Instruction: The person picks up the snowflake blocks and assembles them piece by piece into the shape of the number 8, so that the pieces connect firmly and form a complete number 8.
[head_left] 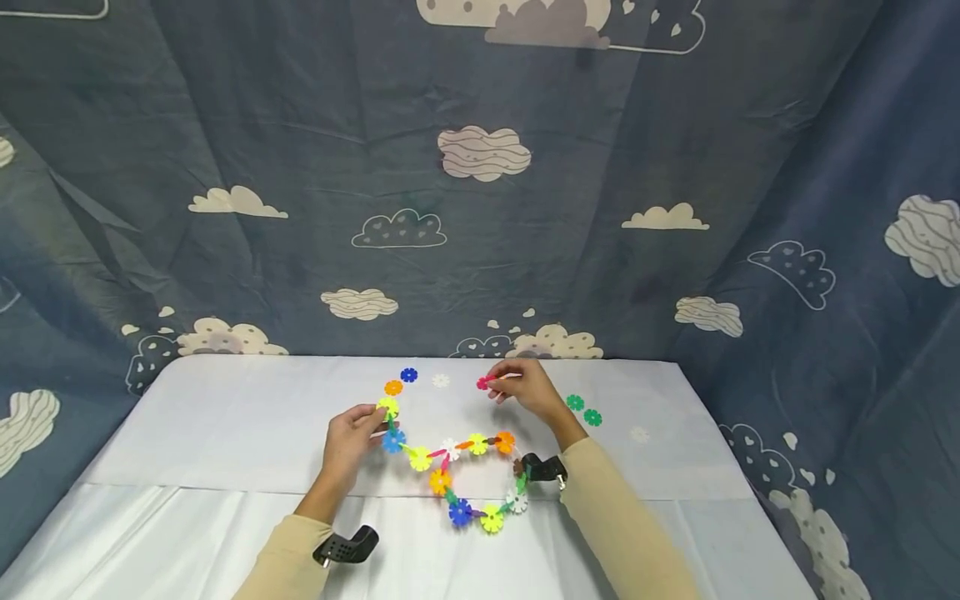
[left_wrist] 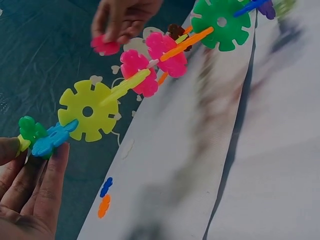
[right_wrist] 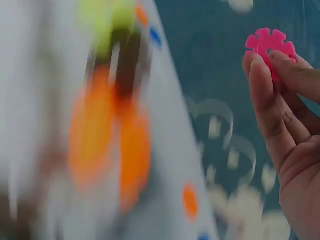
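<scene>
My left hand (head_left: pixel 348 442) pinches the left end of a chain of notched, flower-shaped plastic discs, at a yellow disc (head_left: pixel 387 407). From there the chain runs right through a light blue disc (head_left: pixel 393 440) and closes into a loop of many colours, with a dark blue disc (head_left: pixel 461 512) at its bottom. The loop hangs in the air in front of the person. My right hand (head_left: pixel 528 390) holds a loose pink disc (right_wrist: pixel 270 47) between thumb and fingers, apart from the chain. In the left wrist view, a larger-looking yellow disc (left_wrist: pixel 88 111) follows the light blue one.
Loose discs lie on the white-covered table (head_left: pixel 247 425): an orange disc (head_left: pixel 393 387), a blue disc (head_left: pixel 408 375), a white disc (head_left: pixel 441 381), a green disc (head_left: pixel 575 402) beside another green one, and a white disc (head_left: pixel 640 435). A cloud-patterned curtain (head_left: pixel 405 275) hangs behind.
</scene>
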